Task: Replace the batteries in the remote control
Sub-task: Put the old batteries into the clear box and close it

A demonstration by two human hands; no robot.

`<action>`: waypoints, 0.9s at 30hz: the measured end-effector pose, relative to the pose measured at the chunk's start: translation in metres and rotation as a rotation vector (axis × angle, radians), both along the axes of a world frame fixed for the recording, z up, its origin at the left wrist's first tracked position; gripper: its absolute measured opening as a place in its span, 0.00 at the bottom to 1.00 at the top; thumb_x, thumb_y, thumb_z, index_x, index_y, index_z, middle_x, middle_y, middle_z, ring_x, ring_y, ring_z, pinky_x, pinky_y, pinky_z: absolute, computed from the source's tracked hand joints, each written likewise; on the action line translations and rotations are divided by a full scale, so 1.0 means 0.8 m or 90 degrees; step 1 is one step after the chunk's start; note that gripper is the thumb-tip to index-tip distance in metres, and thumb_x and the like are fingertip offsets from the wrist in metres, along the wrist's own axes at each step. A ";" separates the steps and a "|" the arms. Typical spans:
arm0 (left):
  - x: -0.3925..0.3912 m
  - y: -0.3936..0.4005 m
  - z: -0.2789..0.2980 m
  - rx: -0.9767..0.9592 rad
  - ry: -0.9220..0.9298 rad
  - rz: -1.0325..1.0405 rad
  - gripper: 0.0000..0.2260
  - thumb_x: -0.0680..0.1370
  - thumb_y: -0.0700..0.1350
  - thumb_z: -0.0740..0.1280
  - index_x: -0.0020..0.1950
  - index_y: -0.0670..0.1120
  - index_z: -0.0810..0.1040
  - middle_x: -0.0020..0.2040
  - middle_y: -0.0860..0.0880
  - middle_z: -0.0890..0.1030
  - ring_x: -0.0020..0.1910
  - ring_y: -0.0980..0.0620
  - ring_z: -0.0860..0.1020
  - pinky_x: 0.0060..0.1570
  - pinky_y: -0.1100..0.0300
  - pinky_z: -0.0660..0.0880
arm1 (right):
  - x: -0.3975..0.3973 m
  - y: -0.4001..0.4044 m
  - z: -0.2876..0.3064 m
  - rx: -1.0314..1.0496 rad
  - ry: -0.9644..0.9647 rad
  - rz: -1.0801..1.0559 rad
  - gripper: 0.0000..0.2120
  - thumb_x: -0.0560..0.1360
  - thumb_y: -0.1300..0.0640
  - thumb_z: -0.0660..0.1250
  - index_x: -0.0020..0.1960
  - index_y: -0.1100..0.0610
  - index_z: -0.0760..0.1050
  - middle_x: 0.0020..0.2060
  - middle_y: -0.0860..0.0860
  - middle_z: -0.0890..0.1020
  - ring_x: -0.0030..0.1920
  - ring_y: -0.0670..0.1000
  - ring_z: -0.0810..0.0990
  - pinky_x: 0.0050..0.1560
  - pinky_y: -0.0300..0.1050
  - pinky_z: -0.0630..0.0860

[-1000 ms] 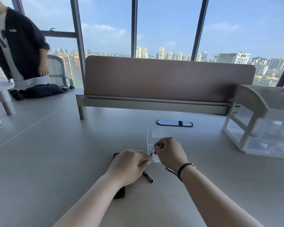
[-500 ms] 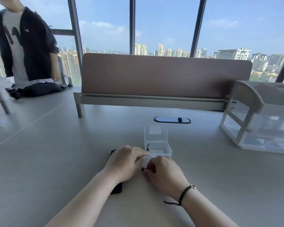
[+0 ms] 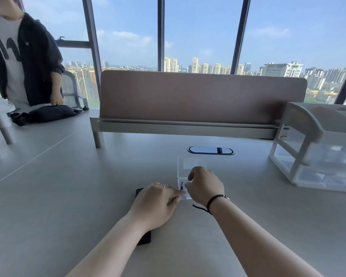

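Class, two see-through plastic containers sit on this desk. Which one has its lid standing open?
The small clear box under the right hand; its lid stands upright. The large drawer unit at the right edge has no raised lid.

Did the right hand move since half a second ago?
Yes. The right hand went from the table in front of the clear box forward, over its tray.

High-rise office: desk divider [image 3: 202, 94], window wall [image 3: 198, 33], city skyline [image 3: 208, 66].

A black remote [image 3: 143, 239] lies on the grey desk [image 3: 68, 196], beside a clear plastic box [image 3: 185, 166].
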State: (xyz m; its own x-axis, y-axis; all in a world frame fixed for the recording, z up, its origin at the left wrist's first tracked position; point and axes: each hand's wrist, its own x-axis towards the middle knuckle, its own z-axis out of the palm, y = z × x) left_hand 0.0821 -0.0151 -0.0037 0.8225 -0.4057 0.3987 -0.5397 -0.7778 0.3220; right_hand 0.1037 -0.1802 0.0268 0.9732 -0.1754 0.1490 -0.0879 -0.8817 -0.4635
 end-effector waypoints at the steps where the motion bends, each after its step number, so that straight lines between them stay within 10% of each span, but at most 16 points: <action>1: -0.001 0.000 0.002 0.007 -0.008 -0.004 0.16 0.79 0.53 0.56 0.61 0.64 0.78 0.52 0.63 0.83 0.49 0.55 0.77 0.45 0.63 0.69 | 0.005 0.006 -0.002 -0.022 0.007 0.006 0.08 0.69 0.55 0.66 0.48 0.51 0.78 0.46 0.51 0.82 0.46 0.58 0.81 0.41 0.44 0.74; 9: -0.001 -0.001 0.002 -0.005 -0.001 -0.009 0.14 0.78 0.53 0.59 0.60 0.60 0.79 0.49 0.57 0.84 0.51 0.52 0.78 0.46 0.62 0.70 | 0.005 -0.019 -0.007 0.087 -0.041 0.034 0.08 0.72 0.53 0.62 0.38 0.50 0.79 0.38 0.48 0.86 0.43 0.55 0.83 0.43 0.49 0.81; 14: -0.004 -0.001 0.003 0.000 0.021 -0.002 0.14 0.78 0.53 0.59 0.60 0.60 0.79 0.56 0.62 0.83 0.54 0.53 0.79 0.53 0.59 0.74 | 0.021 -0.033 0.022 0.197 -0.255 -0.031 0.10 0.77 0.57 0.64 0.55 0.55 0.80 0.51 0.53 0.85 0.52 0.57 0.81 0.51 0.47 0.77; 20: -0.007 -0.001 0.008 0.016 0.034 -0.004 0.15 0.79 0.55 0.60 0.63 0.59 0.79 0.62 0.63 0.80 0.61 0.55 0.76 0.59 0.61 0.69 | 0.051 -0.026 0.031 0.060 -0.030 0.068 0.32 0.77 0.43 0.63 0.76 0.53 0.59 0.72 0.55 0.69 0.68 0.57 0.72 0.65 0.52 0.70; 27: -0.003 0.000 0.002 0.007 0.057 -0.008 0.19 0.77 0.63 0.59 0.64 0.60 0.78 0.65 0.62 0.78 0.65 0.60 0.74 0.63 0.63 0.68 | 0.032 -0.019 0.033 -0.103 -0.082 0.082 0.20 0.79 0.43 0.56 0.64 0.50 0.76 0.63 0.51 0.78 0.61 0.56 0.77 0.54 0.51 0.76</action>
State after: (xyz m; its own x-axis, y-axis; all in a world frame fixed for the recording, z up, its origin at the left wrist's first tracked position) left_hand 0.0800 -0.0149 -0.0018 0.8495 -0.4207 0.3184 -0.5190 -0.7748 0.3610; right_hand 0.1294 -0.1958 0.0529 0.9570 -0.0146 0.2899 0.0809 -0.9457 -0.3147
